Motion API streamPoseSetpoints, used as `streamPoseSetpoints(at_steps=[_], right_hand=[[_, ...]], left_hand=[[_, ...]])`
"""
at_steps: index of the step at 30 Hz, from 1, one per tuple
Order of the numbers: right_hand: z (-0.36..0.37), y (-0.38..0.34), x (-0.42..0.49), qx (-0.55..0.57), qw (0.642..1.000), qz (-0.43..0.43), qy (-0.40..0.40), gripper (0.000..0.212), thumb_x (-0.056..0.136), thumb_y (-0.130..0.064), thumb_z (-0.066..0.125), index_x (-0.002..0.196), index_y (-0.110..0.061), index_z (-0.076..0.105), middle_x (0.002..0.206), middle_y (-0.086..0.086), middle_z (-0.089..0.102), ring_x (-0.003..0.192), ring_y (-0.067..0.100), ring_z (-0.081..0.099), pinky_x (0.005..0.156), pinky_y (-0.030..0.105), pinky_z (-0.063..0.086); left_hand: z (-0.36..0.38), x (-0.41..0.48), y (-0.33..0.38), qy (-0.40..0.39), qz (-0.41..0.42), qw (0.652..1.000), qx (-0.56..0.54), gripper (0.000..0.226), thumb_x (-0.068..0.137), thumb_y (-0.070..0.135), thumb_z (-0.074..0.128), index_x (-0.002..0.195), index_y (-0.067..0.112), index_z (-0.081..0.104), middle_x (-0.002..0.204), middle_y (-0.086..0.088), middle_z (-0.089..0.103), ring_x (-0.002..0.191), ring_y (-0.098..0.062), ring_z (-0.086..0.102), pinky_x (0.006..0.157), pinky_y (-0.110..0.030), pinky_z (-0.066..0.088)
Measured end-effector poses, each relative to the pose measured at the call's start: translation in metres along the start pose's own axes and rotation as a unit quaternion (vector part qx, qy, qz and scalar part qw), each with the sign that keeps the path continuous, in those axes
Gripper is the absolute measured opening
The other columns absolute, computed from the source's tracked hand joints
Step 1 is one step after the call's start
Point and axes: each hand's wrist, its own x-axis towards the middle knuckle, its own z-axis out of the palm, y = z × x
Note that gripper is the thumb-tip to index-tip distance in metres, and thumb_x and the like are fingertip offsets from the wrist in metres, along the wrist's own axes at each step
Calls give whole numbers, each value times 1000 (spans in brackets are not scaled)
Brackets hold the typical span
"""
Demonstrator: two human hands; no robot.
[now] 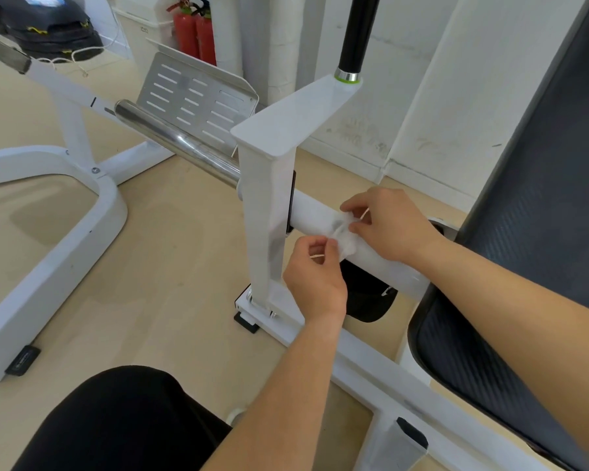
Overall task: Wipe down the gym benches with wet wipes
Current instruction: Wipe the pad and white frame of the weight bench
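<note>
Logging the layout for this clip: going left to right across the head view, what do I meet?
White base frame → chrome bar → white upright post → left hand → wet wipe → right hand → dark bench pad.

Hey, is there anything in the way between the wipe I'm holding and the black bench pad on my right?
Nothing visible does. The left hand and right hand pinch the wipe by the white tube. The black pad lies to its right, crossed only by your own right forearm.
</note>
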Motion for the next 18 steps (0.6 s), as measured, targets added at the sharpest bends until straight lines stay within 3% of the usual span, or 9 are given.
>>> streamPoseSetpoints(at_steps=[4,7,9,11,13,16,18], right_hand=[[2,-10,1,38,999,-6,21,31,93,-8,60,122,-15,71,116,5,72,102,18,65,88,23,47],[2,-12,-2,46,999,-2,-7,29,102,-17,53,126,-15,70,128,2,68,118,18,61,94,19,41],[2,-10,-2,54,998,6,-36,33,103,-19,49,132,-17,65,139,-1,61,128,16,55,99,18,35],[2,-7,1,54,997,11,-61,37,104,-20,47,139,-18,60,146,-1,56,135,16,49,103,18,32],[4,-5,6,42,995,4,-86,40,104,-22,48,144,-20,54,148,0,53,137,16,47,101,16,30],[3,0,15,14,993,-11,-117,45,103,-26,52,148,-23,49,142,-1,58,126,15,55,94,16,33],[3,5,19,2,992,-22,-127,45,102,-29,53,148,-26,50,112,-11,66,94,5,57,79,15,34]], left_hand=[[5,-12,1,-1,-22,999,-23,16,97,24,65,111,17,68,99,10,69,89,0,65,73,-4,45],[10,-18,4,-11,-42,999,-22,31,99,29,62,128,18,61,111,12,60,99,-2,61,83,-9,44],[13,-18,5,-14,-50,998,-21,23,98,31,62,120,24,61,101,17,55,91,0,57,86,-18,43],[15,-15,7,-14,-64,997,-27,9,98,32,62,98,23,60,86,17,55,80,1,54,80,-20,40],[18,-8,6,-9,-78,996,-39,23,97,32,61,82,16,55,69,12,52,64,-3,49,68,-20,38],[21,-1,5,6,-90,995,-42,24,99,28,59,80,12,55,66,10,55,57,-1,49,62,-20,38],[23,1,2,6,-90,995,-50,19,100,28,56,90,15,64,77,9,67,67,2,58,65,-16,42]])
